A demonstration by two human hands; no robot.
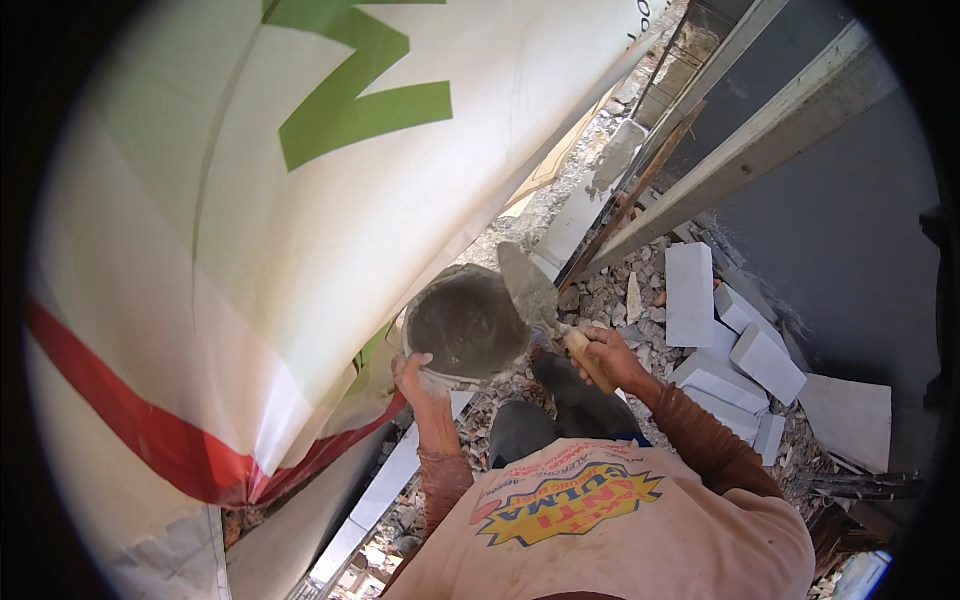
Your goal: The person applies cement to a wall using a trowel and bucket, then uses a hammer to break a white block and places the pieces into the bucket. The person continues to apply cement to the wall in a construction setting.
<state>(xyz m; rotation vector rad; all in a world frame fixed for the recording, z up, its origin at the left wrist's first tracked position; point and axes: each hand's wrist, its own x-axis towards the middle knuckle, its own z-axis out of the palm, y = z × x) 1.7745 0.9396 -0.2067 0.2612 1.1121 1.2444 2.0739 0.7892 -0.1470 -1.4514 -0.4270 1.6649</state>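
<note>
My left hand (422, 388) grips the near-left rim of a round bucket (462, 380), its thumb over the edge. Wet grey mortar (466, 322) with a smooth surface lies inside the bucket. A trowel (528, 287) is in my right hand (617, 360), whose fingers wrap its wooden handle. The trowel's blade is coated with mortar and points up and away, over the bucket's right rim. Both hands are in front of my body, above my dark trousers.
A large white sheet (300, 250) with green and red print hangs on the left, close to the bucket. Wooden beams (750, 140) slant along the grey wall (850, 240) at right. White blocks (690, 295) lie on rubble (625, 290). A row of light blocks (575, 220) runs beyond the bucket.
</note>
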